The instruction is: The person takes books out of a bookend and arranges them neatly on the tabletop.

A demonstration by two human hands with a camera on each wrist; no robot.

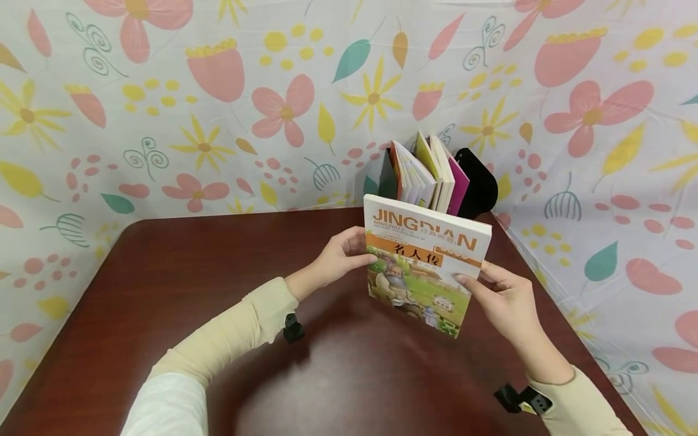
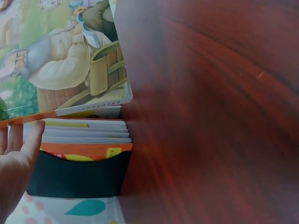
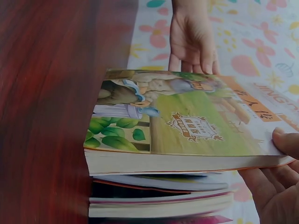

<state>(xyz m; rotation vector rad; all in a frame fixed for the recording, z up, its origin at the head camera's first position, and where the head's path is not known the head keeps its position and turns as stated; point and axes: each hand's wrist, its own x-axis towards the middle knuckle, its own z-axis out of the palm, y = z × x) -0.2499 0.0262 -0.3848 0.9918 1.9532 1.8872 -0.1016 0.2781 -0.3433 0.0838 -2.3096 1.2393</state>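
On your side of the black book holder (image 1: 477, 181), your right hand (image 1: 511, 301) pinches the book (image 1: 420, 272) between thumb and fingers, while your left hand's (image 1: 336, 259) loosely extended fingers touch its spine (image 2: 93, 106).

The left forearm (image 1: 234, 327) is stretched forward and angled inward, matched by the right forearm (image 1: 579, 401) from the opposite side. The left hand's (image 1: 339, 259) fingers are loosely extended; the right hand's (image 1: 509, 301) thumb is set opposite its fingers, gripping.
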